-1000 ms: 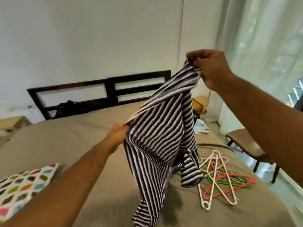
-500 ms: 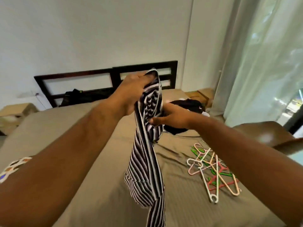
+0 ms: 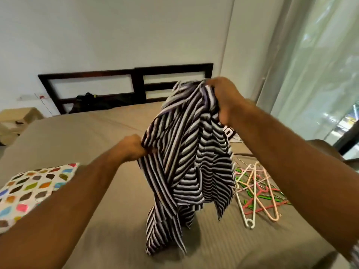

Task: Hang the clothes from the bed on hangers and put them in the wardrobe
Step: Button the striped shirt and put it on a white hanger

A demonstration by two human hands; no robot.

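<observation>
A black-and-white striped garment (image 3: 186, 152) hangs in the air above the bed (image 3: 87, 136), its lower end near the sheet. My left hand (image 3: 134, 146) grips its left edge at mid height. My right hand (image 3: 223, 100) holds its top bunched in the fingers, higher and further right. A pile of plastic hangers (image 3: 256, 189) in white, peach, red and green lies on the bed to the right of the garment. Behind my right hand a dark garment with white print (image 3: 231, 133) shows partly.
A pillow with coloured patches (image 3: 29, 189) lies at the left. The dark headboard (image 3: 136, 84) stands against the white wall, with a black item (image 3: 87, 100) at its foot. Curtains (image 3: 310, 65) hang at the right. A low wooden stand (image 3: 17, 121) sits far left.
The garment was bunched between both hands close together; now my left hand has dropped to the left edge and my right hand has risen to the top, spreading it.
</observation>
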